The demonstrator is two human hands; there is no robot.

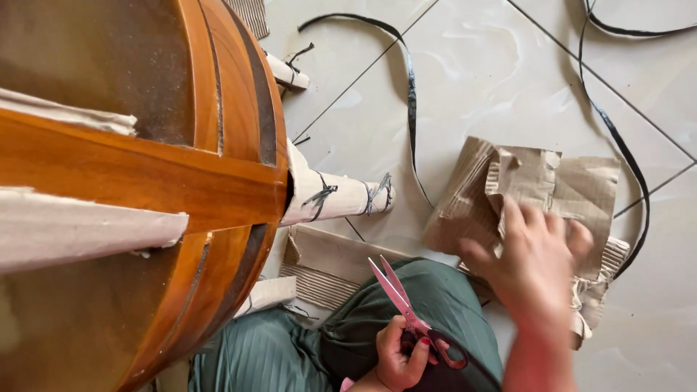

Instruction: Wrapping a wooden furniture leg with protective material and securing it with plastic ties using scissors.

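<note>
Scissors (406, 305) in left hand (399, 356) point up-left.

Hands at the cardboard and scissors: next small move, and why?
Probably close the right hand on the corrugated cardboard pile and lift it aside. That hand lies spread flat on it, gripping nothing, while the left hand holds the pink scissors over the lap with blades apart. The table leg keeps its cardboard wrap and ties.

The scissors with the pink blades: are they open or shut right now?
Shut. The scissors show both pink blades lying together as one narrow point, with no gap between them. The left hand holds them by the dark handles, tips pointing up and away.
</note>
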